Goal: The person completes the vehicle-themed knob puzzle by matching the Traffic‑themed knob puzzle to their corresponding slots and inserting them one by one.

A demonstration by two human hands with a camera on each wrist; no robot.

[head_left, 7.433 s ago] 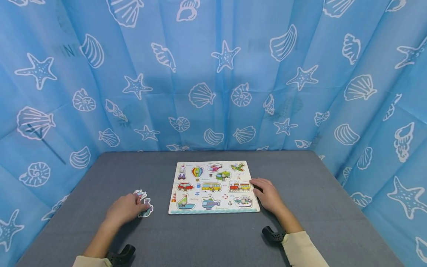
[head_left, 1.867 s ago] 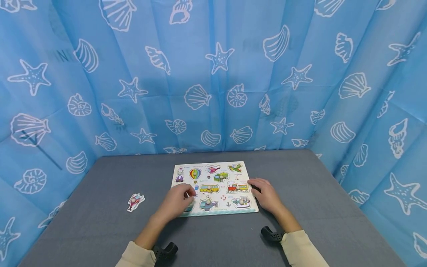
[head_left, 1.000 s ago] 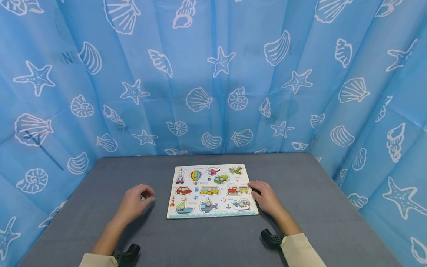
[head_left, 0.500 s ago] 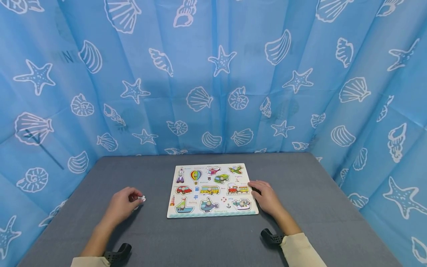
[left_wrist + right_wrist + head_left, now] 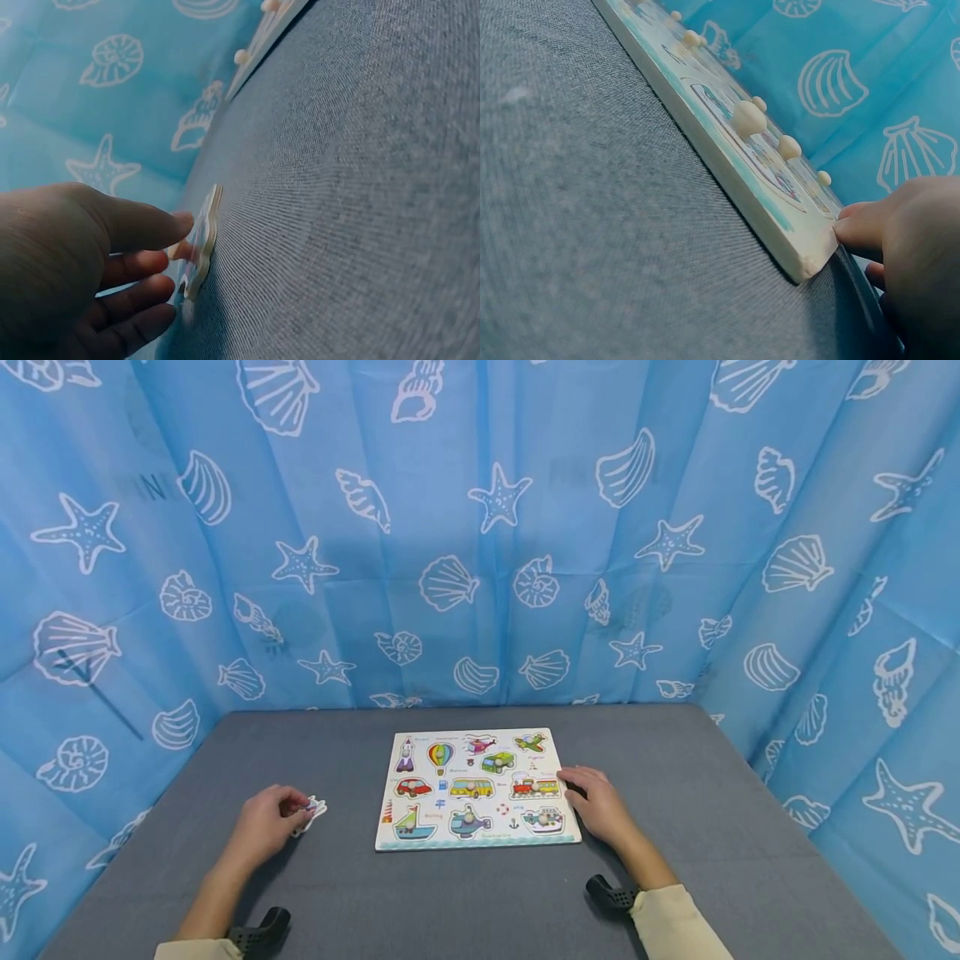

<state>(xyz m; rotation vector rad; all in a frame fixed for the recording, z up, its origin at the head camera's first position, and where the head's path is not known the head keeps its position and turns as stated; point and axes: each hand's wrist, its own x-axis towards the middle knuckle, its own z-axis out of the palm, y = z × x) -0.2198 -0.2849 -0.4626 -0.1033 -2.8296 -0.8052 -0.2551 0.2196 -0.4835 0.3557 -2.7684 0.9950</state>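
Note:
My left hand [image 5: 268, 827] is low over the left part of the table. Its thumb and curled fingers pinch the small round knob of a white-edged puzzle piece [image 5: 315, 810], coloured partly pink in the left wrist view. The piece lies flat, close over the cloth; the fingers hide much of its picture. A pale wooden puzzle board [image 5: 435, 837] with pictures of vehicles lies at the table's middle. At its right edge rests my right hand [image 5: 603, 807], fingers relaxed, with the thumb [image 5: 859, 229] touching the board's side near a corner.
Grey cloth covers the table [image 5: 465, 902]. Round knobs [image 5: 748, 118] stand up from several pictures on the board. A blue curtain [image 5: 450, 635] with shells and starfish hangs behind the table and along its sides. Each wrist wears a black camera mount [image 5: 258, 932].
My left hand was at the board's lower left while the piece lay alone; it has come back left and pinches that piece, shifting slightly left with it. My right hand stays put.

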